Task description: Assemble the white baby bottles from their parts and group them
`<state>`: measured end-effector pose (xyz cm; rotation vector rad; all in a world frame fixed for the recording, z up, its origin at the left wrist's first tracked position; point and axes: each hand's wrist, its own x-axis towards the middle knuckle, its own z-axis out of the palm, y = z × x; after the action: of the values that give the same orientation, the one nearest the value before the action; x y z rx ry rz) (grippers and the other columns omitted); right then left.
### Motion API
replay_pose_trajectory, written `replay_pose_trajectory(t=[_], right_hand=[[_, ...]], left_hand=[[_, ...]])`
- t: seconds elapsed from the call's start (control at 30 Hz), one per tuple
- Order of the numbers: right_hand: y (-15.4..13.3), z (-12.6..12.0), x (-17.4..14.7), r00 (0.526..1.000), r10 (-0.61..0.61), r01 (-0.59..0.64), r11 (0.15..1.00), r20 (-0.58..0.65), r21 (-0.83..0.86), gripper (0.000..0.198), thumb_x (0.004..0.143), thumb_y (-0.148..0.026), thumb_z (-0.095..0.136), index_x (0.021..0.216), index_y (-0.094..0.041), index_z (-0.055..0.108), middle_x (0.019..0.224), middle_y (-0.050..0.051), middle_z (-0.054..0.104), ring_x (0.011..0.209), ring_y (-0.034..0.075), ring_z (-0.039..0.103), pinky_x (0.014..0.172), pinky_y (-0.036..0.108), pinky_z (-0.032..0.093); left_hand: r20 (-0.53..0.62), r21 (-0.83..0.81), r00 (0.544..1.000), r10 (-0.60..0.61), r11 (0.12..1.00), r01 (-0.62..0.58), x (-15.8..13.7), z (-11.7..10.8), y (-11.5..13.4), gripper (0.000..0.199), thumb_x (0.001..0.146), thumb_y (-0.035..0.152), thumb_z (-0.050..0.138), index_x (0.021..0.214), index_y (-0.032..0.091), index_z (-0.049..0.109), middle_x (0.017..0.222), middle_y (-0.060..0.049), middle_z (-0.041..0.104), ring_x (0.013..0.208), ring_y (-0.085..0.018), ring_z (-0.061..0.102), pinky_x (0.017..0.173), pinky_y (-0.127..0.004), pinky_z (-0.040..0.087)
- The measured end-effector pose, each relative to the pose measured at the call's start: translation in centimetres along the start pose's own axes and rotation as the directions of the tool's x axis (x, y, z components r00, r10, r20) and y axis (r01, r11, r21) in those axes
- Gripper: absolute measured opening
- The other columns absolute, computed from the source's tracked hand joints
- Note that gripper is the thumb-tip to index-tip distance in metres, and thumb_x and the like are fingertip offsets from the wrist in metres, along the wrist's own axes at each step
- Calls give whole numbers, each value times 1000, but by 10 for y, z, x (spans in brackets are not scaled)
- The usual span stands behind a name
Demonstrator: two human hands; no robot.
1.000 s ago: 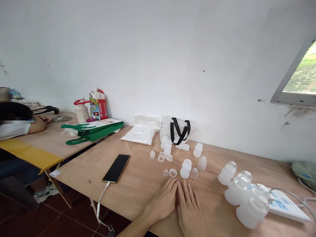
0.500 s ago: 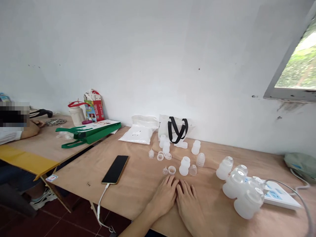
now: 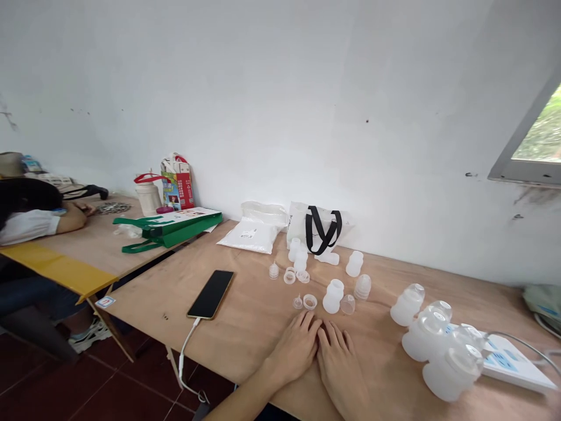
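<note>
My left hand (image 3: pixel 296 344) lies palm down on the wooden table, fingers stretched forward, holding nothing. Beside it, almost touching, my right hand (image 3: pixel 339 359) rests flat in the same way. Just beyond the fingertips stands an uncapped frosted baby bottle (image 3: pixel 333 296), with a clear cap (image 3: pixel 347 304) at its right. A screw ring (image 3: pixel 310 302) and a small nipple (image 3: pixel 298 302) lie left of that bottle. Farther back are more rings (image 3: pixel 290 275), another nipple piece (image 3: pixel 274 271), a capped piece (image 3: pixel 363 287) and loose bottle bodies (image 3: pixel 355 264). Several capped bottles (image 3: pixel 432 333) stand grouped at the right.
A phone (image 3: pixel 211 294) with a white cable lies at left. A white power strip (image 3: pixel 508 356) sits behind the capped bottles. Along the wall are a white plastic packet (image 3: pixel 252 234) and a black-handled bag (image 3: pixel 298 225). At the neighbouring table, a person (image 3: pixel 35 213) leans forward near a green bag (image 3: pixel 188 231).
The view has turned slightly left, so the table's things appear shifted to the right. Both hands stay in place on the table.
</note>
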<state>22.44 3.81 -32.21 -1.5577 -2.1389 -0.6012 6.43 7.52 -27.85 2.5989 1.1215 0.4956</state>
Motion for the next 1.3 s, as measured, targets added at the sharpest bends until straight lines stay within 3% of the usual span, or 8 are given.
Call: replay_pose_trajectory(t=[0.43, 1.0, 1.3], right_hand=[[-3, 8, -2, 999, 45, -45, 998, -3, 45, 47, 89, -3, 40, 123, -19, 67, 130, 7, 67, 122, 27, 58, 102, 50, 40], [-1, 3, 2, 990, 69, -82, 991, 120, 105, 39, 90, -7, 56, 126, -19, 65, 134, 8, 64, 124, 29, 55, 106, 49, 37], [1, 3, 2, 993, 48, -59, 993, 108, 102, 40, 91, -5, 44, 122, -19, 66, 132, 10, 65, 121, 30, 56, 103, 52, 38]], left_hand=[[18, -10, 1000, -17, 1000, 17, 1, -1, 0, 47, 100, 15, 39, 146, 12, 48, 152, -13, 45, 147, -29, 34, 126, -46, 32], [29, -6, 1000, -7, 1000, 7, 3, -8, 3, 43, 101, 16, 40, 143, 13, 51, 147, -13, 48, 141, -28, 39, 123, -45, 34], [31, -8, 999, -16, 1000, 16, 2, -9, 4, 44, 100, 14, 40, 143, 12, 51, 149, -13, 48, 144, -28, 37, 126, -45, 31]])
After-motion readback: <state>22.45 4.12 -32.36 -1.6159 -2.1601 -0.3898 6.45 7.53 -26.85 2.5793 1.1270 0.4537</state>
